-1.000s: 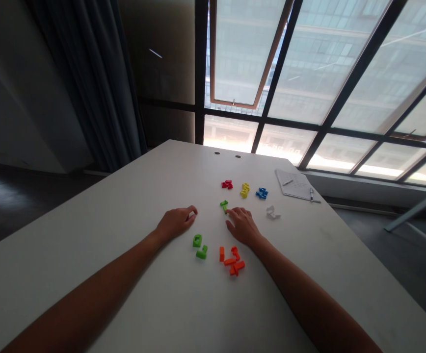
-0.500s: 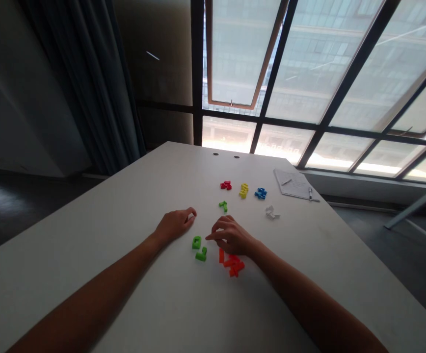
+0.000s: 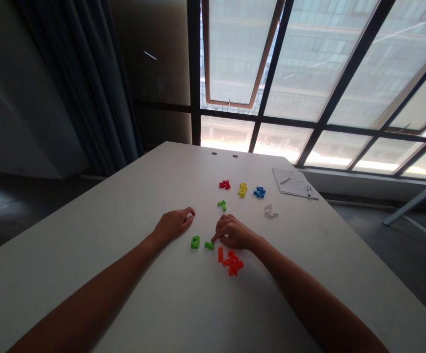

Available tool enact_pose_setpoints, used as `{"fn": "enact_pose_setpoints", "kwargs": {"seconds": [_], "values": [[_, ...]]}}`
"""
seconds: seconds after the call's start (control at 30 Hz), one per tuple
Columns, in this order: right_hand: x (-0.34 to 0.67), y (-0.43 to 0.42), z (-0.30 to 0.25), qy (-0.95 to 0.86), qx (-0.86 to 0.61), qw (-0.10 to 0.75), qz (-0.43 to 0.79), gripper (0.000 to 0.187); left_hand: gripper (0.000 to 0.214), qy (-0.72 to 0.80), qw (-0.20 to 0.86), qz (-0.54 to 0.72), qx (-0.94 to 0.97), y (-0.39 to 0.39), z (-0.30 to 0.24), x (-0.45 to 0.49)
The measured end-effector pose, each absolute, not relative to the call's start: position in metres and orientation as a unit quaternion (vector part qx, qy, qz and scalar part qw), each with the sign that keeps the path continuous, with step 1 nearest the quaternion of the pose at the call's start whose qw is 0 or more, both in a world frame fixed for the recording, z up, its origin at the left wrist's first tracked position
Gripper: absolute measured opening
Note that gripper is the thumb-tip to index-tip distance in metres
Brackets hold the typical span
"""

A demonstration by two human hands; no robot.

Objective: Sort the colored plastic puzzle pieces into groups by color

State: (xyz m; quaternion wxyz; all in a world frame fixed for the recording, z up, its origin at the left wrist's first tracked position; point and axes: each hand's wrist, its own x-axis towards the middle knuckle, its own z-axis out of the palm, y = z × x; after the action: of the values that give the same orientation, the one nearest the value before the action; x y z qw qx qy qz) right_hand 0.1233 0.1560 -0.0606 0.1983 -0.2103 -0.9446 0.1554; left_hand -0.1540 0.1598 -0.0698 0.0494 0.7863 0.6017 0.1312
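Note:
My right hand (image 3: 234,233) rests curled on the white table (image 3: 132,196), its fingertips on the end of a small green plastic piece (image 3: 209,245). I cannot tell whether it grips that piece. My left hand (image 3: 172,224) lies loosely curled on the table, holding nothing, with a green ring-shaped piece (image 3: 195,241) just beyond its fingers. Close below my right hand lies a cluster of orange plastic pieces (image 3: 230,263). Farther out are a red group (image 3: 225,184), a yellow group (image 3: 242,189), a blue group (image 3: 259,192), a white piece (image 3: 270,211) and a green piece (image 3: 222,205).
A notepad (image 3: 290,182) with a pen (image 3: 308,192) lies near the table's far right corner. The far edge has several small holes and meets a large window (image 3: 308,63). Dark curtains (image 3: 84,83) hang at the left, and the floor lies beyond the table's sides.
The green piece has shifted right and farther from me, away from the ring-shaped piece. My right hand has moved onto it from above the orange pieces. My left hand stays put.

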Motion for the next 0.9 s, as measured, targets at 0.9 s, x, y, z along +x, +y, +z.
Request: {"fn": "enact_pose_setpoints", "kwargs": {"seconds": [0.9], "values": [[0.123, 0.175, -0.087, -0.885, -0.406, 0.224, 0.042, 0.039, 0.027, 0.602, 0.048, 0.126, 0.787, 0.162, -0.074, -0.156]]}}
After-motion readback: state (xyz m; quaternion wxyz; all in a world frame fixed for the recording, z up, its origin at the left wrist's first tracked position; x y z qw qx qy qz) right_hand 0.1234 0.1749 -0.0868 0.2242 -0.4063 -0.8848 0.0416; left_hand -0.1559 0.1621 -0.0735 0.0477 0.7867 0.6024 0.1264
